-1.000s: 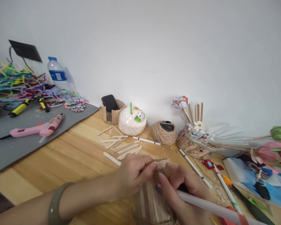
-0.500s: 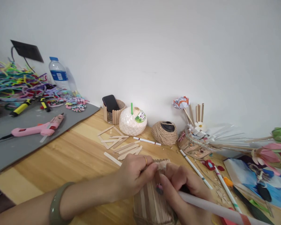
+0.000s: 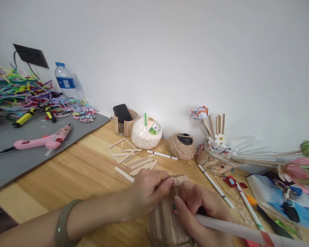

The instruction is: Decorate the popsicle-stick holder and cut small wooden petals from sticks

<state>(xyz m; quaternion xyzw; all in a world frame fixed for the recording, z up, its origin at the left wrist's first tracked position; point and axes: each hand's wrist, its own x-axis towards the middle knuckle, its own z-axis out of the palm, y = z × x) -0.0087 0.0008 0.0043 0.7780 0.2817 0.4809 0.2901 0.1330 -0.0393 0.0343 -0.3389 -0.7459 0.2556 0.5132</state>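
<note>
A pot-like piece made of wooden craft sticks (image 3: 167,219), with twine around its lower end, stands or lies in front of me. My left hand (image 3: 150,192) has a ring and a green bangle. Its fingers are closed at the upper edge of the craft-stick piece, pinching it there. My right hand (image 3: 199,202) is curled against the same piece, fingertips near the left ones. A white marker (image 3: 229,226) with a red band lies in its grip and points down to the right. The fingers hide the marker's front end and the contact points.
Loose craft sticks (image 3: 140,164), a wrapped coconut (image 3: 146,133) and a ball of twine (image 3: 180,146) lie beyond my hands. On the right are more markers (image 3: 216,185) and paper flowers (image 3: 297,171). A pink glue gun (image 3: 43,140) rests on the grey mat (image 3: 12,168) at left.
My right thumb and fingers have shifted slightly on the craft-stick piece, and the marker has tipped a little. My left hand keeps its place. The view has moved very slightly.
</note>
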